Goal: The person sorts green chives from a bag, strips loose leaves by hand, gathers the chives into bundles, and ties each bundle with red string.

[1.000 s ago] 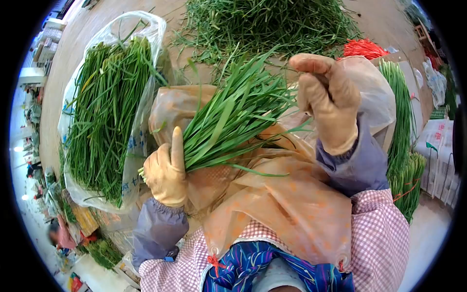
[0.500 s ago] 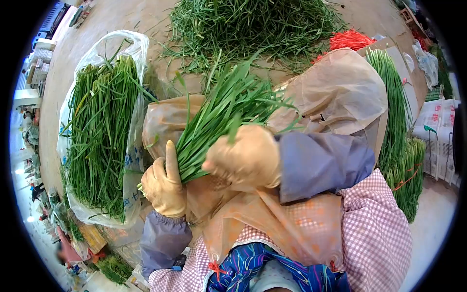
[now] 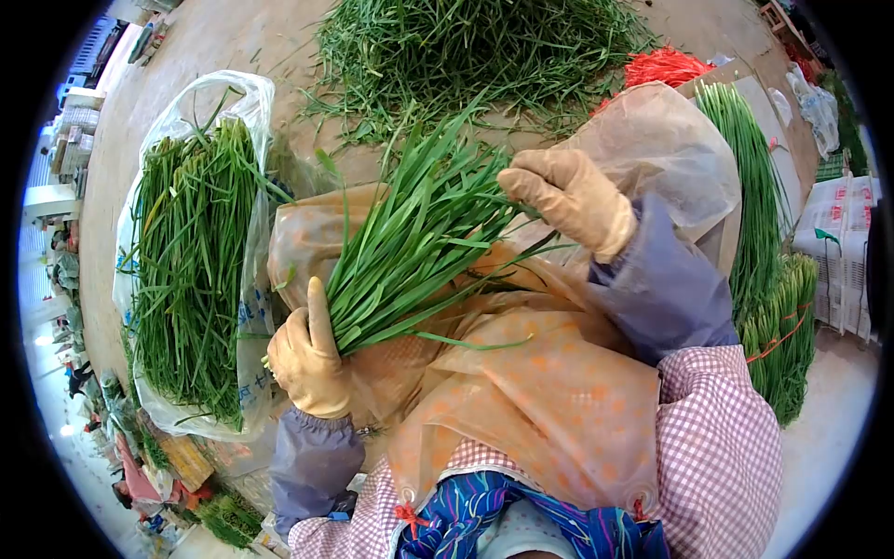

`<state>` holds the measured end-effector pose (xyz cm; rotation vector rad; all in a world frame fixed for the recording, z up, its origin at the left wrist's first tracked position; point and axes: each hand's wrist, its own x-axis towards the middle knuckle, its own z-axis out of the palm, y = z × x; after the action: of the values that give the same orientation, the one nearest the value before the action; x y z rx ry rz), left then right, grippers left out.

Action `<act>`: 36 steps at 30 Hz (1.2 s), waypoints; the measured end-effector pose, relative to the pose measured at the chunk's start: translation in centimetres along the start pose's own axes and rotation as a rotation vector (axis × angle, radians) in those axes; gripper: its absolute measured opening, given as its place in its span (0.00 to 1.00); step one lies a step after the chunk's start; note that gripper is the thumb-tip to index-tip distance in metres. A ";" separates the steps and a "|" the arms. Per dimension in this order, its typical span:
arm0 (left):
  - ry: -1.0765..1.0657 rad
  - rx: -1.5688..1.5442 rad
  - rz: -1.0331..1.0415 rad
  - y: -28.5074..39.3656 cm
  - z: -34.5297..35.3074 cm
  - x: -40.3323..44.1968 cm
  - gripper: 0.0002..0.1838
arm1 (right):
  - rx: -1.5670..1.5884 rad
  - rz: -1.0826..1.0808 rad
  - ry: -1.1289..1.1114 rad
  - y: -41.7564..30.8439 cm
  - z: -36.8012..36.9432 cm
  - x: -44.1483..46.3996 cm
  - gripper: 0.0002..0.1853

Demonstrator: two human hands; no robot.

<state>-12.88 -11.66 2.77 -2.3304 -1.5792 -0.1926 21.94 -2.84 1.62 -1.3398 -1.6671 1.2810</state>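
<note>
My gloved left hand is wrapped round the stem end of a bunch of garlic chives, its index finger pointing up beside the stalks. The long green leaves fan up and to the right over my lap. At the right edge of the leaf tips is my gloved right hand, with its fingers curled together. Whether a leaf is pinched there is hidden. One loose leaf sticks out sideways from the bunch, low above the apron.
Left of me stands a clear plastic bag packed with chives. Ahead lies a large heap of loose chives. Red ties sit behind my right knee, with upright chive bundles and a white crate further right.
My right hand has moved up and right, from near the bunch's base to its leaf tips. The bunch has spread wider, while my left hand keeps its hold almost in place.
</note>
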 end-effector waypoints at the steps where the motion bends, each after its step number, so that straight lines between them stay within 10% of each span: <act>1: -0.002 -0.011 0.008 -0.1 -0.1 0.0 0.43 | 0.113 -0.001 0.006 1.0 0.9 0.4 0.20; 5: -0.033 -0.033 -0.009 0.0 -0.6 -0.1 0.43 | 0.526 0.084 0.359 0.8 0.3 1.1 0.16; 8: -0.131 -0.120 -0.082 0.1 -1.5 0.7 0.44 | 0.323 0.140 0.380 3.1 -3.6 2.0 0.13; 11: -0.159 -0.474 -0.191 -0.2 -3.2 2.5 0.45 | -0.727 -0.167 0.604 5.7 -3.7 1.3 0.22; 14: -0.287 -1.099 -0.438 -2.5 -3.6 4.3 0.27 | -0.610 -0.244 0.737 0.5 -4.8 -0.5 0.23; 17: -0.472 -1.540 -0.865 -1.4 -4.9 7.7 0.17 | -0.783 0.167 -0.089 -2.5 -5.1 -0.2 0.11; 21: -0.653 -1.937 -0.956 2.5 -5.2 10.5 0.26 | 0.016 -0.802 -0.178 -2.5 2.7 -3.3 0.16; 23: -0.810 -1.963 -1.310 7.7 -7.4 12.7 0.28 | -0.289 -1.097 0.104 -5.2 3.5 -4.3 0.21; 26: -1.206 -1.784 -0.941 7.0 -5.5 13.0 0.28 | -0.502 -1.157 0.377 -3.2 6.2 -2.1 0.22; 30: -1.613 -1.538 -0.662 7.8 -5.3 14.6 0.24 | -0.698 -0.902 0.035 -2.0 2.8 -2.6 0.26; 36: -1.467 -1.472 -0.342 8.4 -3.4 15.4 0.20 | -0.405 -0.864 0.396 -2.2 -0.3 -5.9 0.28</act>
<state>0.96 -2.14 8.85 -3.4703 -3.3278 0.7661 23.12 -8.36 4.37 -0.8106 -1.9240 0.1756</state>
